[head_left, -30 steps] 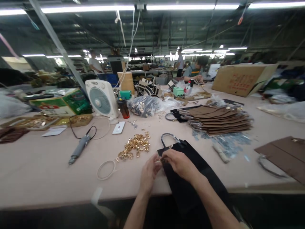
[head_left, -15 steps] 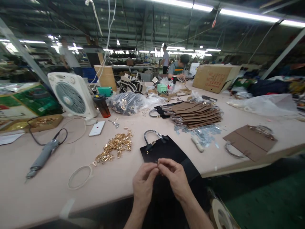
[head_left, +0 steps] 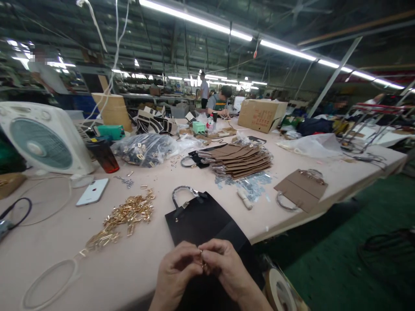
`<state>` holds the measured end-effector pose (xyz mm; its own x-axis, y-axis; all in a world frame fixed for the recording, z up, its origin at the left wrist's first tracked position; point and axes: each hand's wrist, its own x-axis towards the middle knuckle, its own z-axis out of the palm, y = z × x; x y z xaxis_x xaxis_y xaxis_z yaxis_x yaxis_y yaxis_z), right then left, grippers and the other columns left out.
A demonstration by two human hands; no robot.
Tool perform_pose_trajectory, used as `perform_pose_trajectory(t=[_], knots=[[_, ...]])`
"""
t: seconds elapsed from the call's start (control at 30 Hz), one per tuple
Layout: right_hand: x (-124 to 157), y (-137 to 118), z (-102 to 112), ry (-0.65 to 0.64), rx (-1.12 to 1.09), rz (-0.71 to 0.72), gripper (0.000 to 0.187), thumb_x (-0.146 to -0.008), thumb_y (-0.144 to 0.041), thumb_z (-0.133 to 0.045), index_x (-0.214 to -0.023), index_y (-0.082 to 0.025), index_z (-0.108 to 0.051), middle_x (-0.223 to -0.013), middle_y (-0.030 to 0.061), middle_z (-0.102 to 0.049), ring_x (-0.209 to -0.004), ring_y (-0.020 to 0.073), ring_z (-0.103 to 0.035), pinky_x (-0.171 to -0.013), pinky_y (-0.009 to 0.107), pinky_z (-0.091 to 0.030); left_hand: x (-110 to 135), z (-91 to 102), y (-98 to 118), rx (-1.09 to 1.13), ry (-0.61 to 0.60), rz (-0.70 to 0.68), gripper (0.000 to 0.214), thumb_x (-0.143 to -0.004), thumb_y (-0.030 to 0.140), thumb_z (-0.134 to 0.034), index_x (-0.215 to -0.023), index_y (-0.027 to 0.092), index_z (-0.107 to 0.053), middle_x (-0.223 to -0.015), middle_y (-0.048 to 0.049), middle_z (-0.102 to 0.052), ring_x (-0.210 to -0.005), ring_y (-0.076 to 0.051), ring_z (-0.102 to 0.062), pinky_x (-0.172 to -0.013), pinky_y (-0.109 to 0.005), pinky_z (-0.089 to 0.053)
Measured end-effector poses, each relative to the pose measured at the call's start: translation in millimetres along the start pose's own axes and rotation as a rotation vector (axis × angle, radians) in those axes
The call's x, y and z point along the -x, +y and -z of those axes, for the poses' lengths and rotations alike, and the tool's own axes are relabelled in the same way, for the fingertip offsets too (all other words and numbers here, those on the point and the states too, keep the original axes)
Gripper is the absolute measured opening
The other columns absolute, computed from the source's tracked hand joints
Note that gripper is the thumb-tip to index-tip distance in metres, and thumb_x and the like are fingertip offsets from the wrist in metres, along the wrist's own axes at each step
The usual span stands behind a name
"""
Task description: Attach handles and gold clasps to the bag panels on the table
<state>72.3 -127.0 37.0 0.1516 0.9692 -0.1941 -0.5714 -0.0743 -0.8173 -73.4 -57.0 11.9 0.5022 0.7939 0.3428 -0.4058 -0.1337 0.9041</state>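
My left hand (head_left: 177, 272) and my right hand (head_left: 223, 268) meet at the near table edge, fingertips pinched together on a tiny gold metal fitting (head_left: 201, 255). Under and just beyond them lies a flat black paper bag (head_left: 201, 218) with a wrapped loop handle (head_left: 181, 191), partly hanging over the edge. A heap of loose gold clasps (head_left: 128, 214) lies to the left of the bag.
A stack of brown bags (head_left: 238, 157), a single brown bag (head_left: 301, 188), a white phone (head_left: 92, 191), a white fan (head_left: 42, 138), a dark cup (head_left: 103, 154), a sack of hardware (head_left: 145, 149) and a cardboard box (head_left: 261, 114) lie about. People sit far back.
My hands drew back from the bag's handle toward me, pinching the small fitting. The view swung right, showing more green floor and the table's right end.
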Motion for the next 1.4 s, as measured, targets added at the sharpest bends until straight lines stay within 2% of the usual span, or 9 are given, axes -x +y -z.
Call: perform_pose_trajectory(t=[0.23, 0.33, 0.43, 0.63, 0.87, 1.03, 1.17, 1.27, 1.4], knots=[[-34.3, -5.7, 32.8, 0.148, 0.007, 0.202, 0.035, -0.076, -0.041, -0.091, -0.101, -0.020, -0.081, -0.080, 0.0031, -0.073, -0.069, 0.0131, -0.062, -0.066, 0.025, -0.049, -50.7, 2.9, -10.8, -0.213, -0.050, 0.071, 0.045, -0.092, 0.038, -0.073, -0.134, 0.024, -0.065, -0.122, -0.0120, -0.069, -0.099, -0.023, -0.072, -0.086, -0.036, -0.063], [-66.1, -12.7, 58.2, 0.281, 0.128, 0.317, 0.038, -0.076, -0.044, -0.090, -0.104, -0.021, -0.079, -0.088, 0.0032, -0.074, -0.076, 0.0151, -0.063, -0.072, 0.027, -0.051, -108.7, 12.4, -20.3, -0.687, -0.024, -0.020, 0.035, -0.102, 0.030, -0.054, -0.135, 0.021, -0.063, -0.133, -0.0129, -0.067, -0.117, -0.024, -0.068, -0.104, -0.040, -0.056], [-96.7, -20.4, 75.8, 0.299, 0.352, 0.372, 0.042, -0.078, -0.049, -0.086, -0.106, -0.019, -0.079, -0.093, 0.0052, -0.076, -0.080, 0.0183, -0.066, -0.076, 0.030, -0.053, -163.7, 24.2, -37.0, -1.199, -0.216, -0.031, 0.041, -0.099, 0.015, -0.048, -0.138, 0.015, -0.062, -0.144, -0.0165, -0.063, -0.136, -0.027, -0.057, -0.119, -0.045, -0.042], [-139.2, -18.2, 91.2, 0.295, 0.700, 0.459, 0.049, -0.085, -0.059, -0.072, -0.109, -0.016, -0.078, -0.092, 0.0103, -0.077, -0.080, 0.0249, -0.073, -0.074, 0.035, -0.058, -228.4, 34.1, -62.4, -1.360, -0.552, 0.040, 0.023, -0.080, 0.021, -0.079, -0.103, 0.023, -0.078, -0.116, -0.0095, -0.078, -0.115, -0.027, -0.068, -0.108, -0.037, -0.047], [-151.9, 0.1, 107.0, 0.324, 0.845, 0.498, 0.043, -0.090, -0.053, -0.066, -0.111, -0.017, -0.077, -0.100, 0.0125, -0.079, -0.084, 0.0260, -0.077, -0.081, 0.038, -0.061, -269.9, 24.1, -65.7, -1.370, -0.765, 0.095, 0.006, -0.080, 0.026, -0.079, -0.077, 0.021, -0.077, -0.098, -0.0107, -0.079, -0.096, -0.025, -0.071, -0.089, -0.030, -0.051], [-157.2, -1.8, 94.0, 0.252, 1.044, 0.614, 0.030, -0.094, -0.043, -0.062, -0.106, -0.023, -0.081, -0.107, 0.0107, -0.079, -0.097, 0.0255, -0.075, -0.088, 0.036, -0.058, -280.5, -5.8, -69.1, -1.295, -0.712, 0.151, 0.006, -0.077, 0.023, -0.080, -0.080, 0.019, -0.077, -0.082, -0.0082, -0.078, -0.082, -0.023, -0.072, -0.077, -0.027, -0.051], [-173.4, -5.8, 87.4, 0.319, 1.083, 0.613, 0.030, -0.092, -0.042, -0.063, -0.103, -0.022, -0.082, -0.107, 0.0110, -0.080, -0.098, 0.0273, -0.075, -0.093, 0.038, -0.055, -277.4, -23.7, -67.4, -1.167, -0.609, 0.203, 0.027, -0.100, 0.036, -0.056, -0.095, 0.019, -0.076, -0.083, -0.0027, -0.079, -0.070, -0.014, -0.071, -0.070, -0.021, -0.051], [-184.0, -12.0, 92.5, 0.384, 1.044, 0.522, 0.032, -0.089, -0.045, -0.066, -0.102, -0.021, -0.083, -0.105, 0.0110, -0.081, -0.098, 0.0296, -0.075, -0.093, 0.040, -0.055, -269.2, -16.1, -63.6, -1.139, -0.459, 0.245, 0.037, -0.106, 0.039, -0.042, -0.109, 0.020, -0.074, -0.090, -0.0025, -0.080, -0.073, -0.014, -0.073, -0.074, -0.021, -0.053], [-189.7, -18.1, 101.9, 0.338, 1.016, 0.472, 0.032, -0.087, -0.048, -0.067, -0.098, -0.023, -0.084, -0.099, 0.0074, -0.082, -0.094, 0.0283, -0.076, -0.087, 0.037, -0.057, -245.0, 17.7, -60.0, -1.243, -0.201, 0.333, 0.032, -0.097, 0.038, -0.058, -0.104, 0.013, -0.076, -0.099, -0.0161, -0.078, -0.096, -0.026, -0.074, -0.088, -0.032, -0.054]])
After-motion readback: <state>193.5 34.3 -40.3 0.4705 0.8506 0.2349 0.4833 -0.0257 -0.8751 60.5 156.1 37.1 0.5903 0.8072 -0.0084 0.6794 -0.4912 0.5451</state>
